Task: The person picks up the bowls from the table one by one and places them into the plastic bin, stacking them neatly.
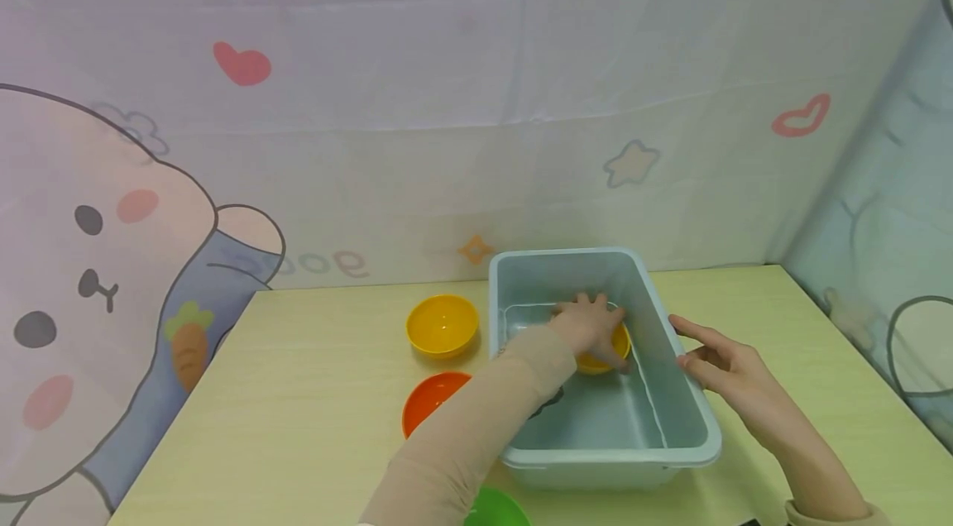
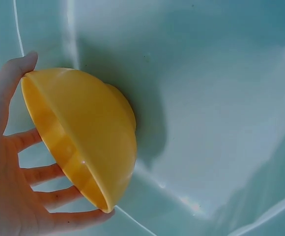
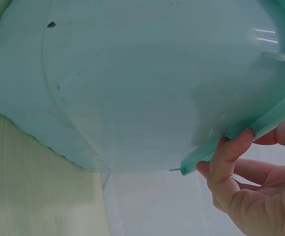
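My left hand (image 1: pixel 591 330) reaches down inside a pale blue-green plastic bin (image 1: pixel 610 456). It grips a yellow bowl (image 2: pixel 91 118) across the rim, thumb on one side and spread fingers on the other. In the left wrist view the bowl's mouth faces the palm, and its base is close over the bin floor. Outside the bin, my right hand (image 1: pixel 733 373) holds the right-hand rim. The right wrist view shows its bent fingers (image 3: pixel 226 157) at the rim's lip, with the bin's outer wall beside them.
Left of the bin, a second yellow bowl (image 1: pixel 442 326) stands on the light wooden table (image 1: pixel 298 394). Nearer are an orange-red bowl (image 1: pixel 426 404) and a green bowl (image 1: pixel 497 509), both partly covered by the left sleeve (image 1: pixel 462 443). A printed cloth (image 1: pixel 417 96) hangs behind the table.
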Demonstrator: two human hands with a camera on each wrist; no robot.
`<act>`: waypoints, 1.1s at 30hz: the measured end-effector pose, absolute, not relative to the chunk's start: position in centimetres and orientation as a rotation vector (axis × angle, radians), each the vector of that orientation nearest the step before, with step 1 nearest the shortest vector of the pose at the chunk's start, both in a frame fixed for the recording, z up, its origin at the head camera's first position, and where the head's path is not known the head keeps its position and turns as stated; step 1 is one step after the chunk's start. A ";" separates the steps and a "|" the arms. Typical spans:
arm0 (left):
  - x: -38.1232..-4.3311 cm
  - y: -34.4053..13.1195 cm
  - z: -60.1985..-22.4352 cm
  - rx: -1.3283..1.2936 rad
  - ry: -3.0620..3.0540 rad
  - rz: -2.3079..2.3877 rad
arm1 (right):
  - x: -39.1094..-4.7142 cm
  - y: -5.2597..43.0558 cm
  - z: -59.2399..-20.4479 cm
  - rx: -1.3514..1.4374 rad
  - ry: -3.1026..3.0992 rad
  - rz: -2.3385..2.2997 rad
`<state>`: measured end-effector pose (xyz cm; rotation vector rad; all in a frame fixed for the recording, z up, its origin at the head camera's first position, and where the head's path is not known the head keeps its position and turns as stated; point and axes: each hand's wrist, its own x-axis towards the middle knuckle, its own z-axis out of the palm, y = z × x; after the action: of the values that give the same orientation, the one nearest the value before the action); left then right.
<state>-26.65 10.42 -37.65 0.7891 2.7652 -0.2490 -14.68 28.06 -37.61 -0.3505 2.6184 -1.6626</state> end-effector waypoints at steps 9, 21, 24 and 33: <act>-26.8 10.4 -37.9 0.776 2.767 -0.233 | -14.7 28.1 -37.6 -0.339 2.602 -1.675; -26.8 10.5 -37.7 0.749 2.766 -0.264 | -14.7 28.1 -37.4 -0.331 2.612 -1.659; -26.7 10.5 -37.6 0.743 2.767 -0.265 | -14.7 28.1 -37.4 -0.330 2.617 -1.656; -26.5 10.4 -37.3 0.730 2.770 -0.244 | -14.6 28.0 -37.3 -0.332 2.610 -1.655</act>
<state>-26.45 10.38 -37.30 0.7302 2.7699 -0.2438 -14.64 28.05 -37.33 -0.3323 2.6102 -1.6554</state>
